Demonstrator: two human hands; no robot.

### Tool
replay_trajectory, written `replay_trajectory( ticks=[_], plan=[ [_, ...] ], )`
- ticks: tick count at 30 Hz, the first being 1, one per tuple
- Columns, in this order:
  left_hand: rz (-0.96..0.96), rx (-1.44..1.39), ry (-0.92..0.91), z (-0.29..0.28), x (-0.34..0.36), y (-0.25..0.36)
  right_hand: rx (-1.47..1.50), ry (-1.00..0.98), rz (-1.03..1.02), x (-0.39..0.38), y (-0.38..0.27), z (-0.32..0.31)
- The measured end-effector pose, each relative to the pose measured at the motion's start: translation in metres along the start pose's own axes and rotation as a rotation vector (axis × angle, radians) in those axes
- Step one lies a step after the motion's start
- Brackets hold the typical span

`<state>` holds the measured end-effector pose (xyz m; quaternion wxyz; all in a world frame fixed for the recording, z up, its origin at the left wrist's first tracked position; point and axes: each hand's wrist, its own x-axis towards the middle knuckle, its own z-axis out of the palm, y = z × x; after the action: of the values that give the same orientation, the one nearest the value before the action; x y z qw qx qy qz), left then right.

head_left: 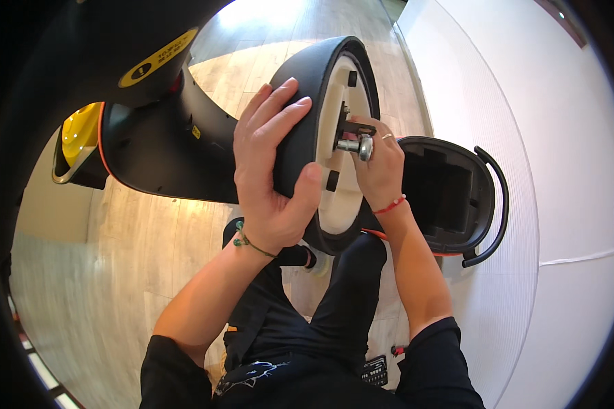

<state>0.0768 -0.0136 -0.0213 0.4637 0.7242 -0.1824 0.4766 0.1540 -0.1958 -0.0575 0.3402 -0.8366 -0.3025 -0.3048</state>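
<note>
A black scooter seat [300, 75] is tipped up on its side, its cream underside [343, 189] facing right. My left hand [273, 160] presses round the seat's black cover, fingers over the top and thumb on the near rim. On the underside sits a dark metal bracket [353, 127]. A silver socket-like piece with a round, ratchet-like head [366, 147] points at it. My right hand [381, 167] is closed right behind the bracket and this head, its fingertips partly hidden. What they grip cannot be made out.
The scooter's black body [170, 146] stands at left, with a yellow part [82, 133] beyond. To the right lies an open black storage compartment [433, 198] with a curved grab rail [503, 204]. A black tool case [375, 371] rests on the wood-look floor [136, 273]. A white wall [484, 88] runs along the right.
</note>
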Motion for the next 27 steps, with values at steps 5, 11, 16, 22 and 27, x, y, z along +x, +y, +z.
replay_trajectory(
  ticks=[5,11,16,22,27],
  plan=[
    [-0.002,-0.032,0.012,0.005,0.001,0.002,0.130,0.099,0.135,-0.015,-0.011,-0.008],
    [0.008,-0.008,0.025,0.002,0.001,0.000,0.687,-0.181,0.831,-0.017,-0.050,-0.042],
    [0.001,-0.035,0.031,0.004,0.002,0.002,0.657,-0.422,0.914,-0.015,-0.072,-0.074],
    [-0.017,-0.059,0.056,0.001,0.001,0.001,0.904,-0.437,0.821,-0.015,-0.086,-0.078],
    [-0.024,-0.049,0.042,0.004,0.002,0.005,0.810,-0.339,0.787,-0.010,-0.081,-0.078]
  ],
)
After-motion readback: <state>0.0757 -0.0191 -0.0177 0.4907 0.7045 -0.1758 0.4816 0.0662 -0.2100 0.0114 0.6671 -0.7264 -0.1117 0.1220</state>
